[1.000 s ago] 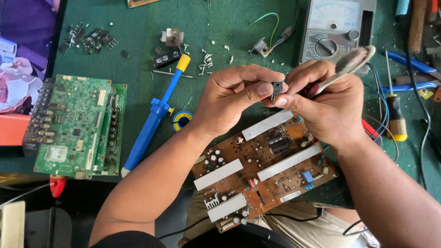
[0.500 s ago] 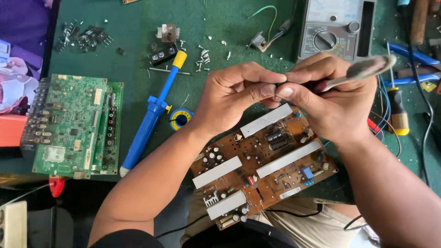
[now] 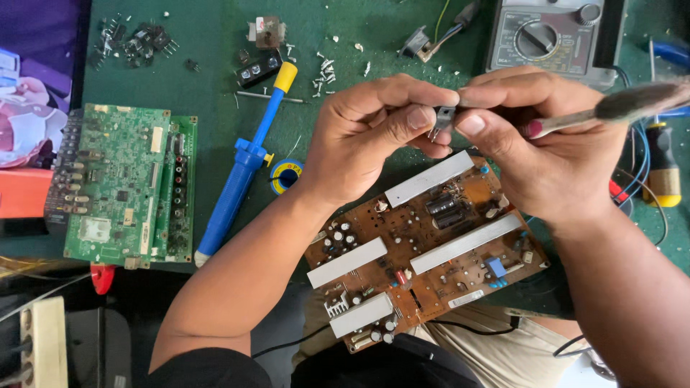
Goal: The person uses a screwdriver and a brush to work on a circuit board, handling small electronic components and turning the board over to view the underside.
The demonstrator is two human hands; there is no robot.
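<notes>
Both my hands meet above a brown circuit board (image 3: 424, 248) with silver heat sinks that lies near the table's front edge. My left hand (image 3: 374, 136) pinches a small dark three-legged component (image 3: 442, 118) between thumb and forefinger. My right hand (image 3: 546, 144) touches the same component with thumb and forefinger. It also grips a brush (image 3: 618, 108) whose grey bristles point to the right.
A green circuit board (image 3: 126, 183) lies at left. A blue desoldering pump (image 3: 244, 162) and a solder roll (image 3: 286, 174) sit in the middle. A multimeter (image 3: 550, 32) stands at back right. Loose screws and parts (image 3: 136, 39) are scattered at the back; a yellow-handled screwdriver (image 3: 661, 162) lies at right.
Both hands have stayed together over the brown board, shifting slightly. The brush in my right hand has swung a little to the right and level.
</notes>
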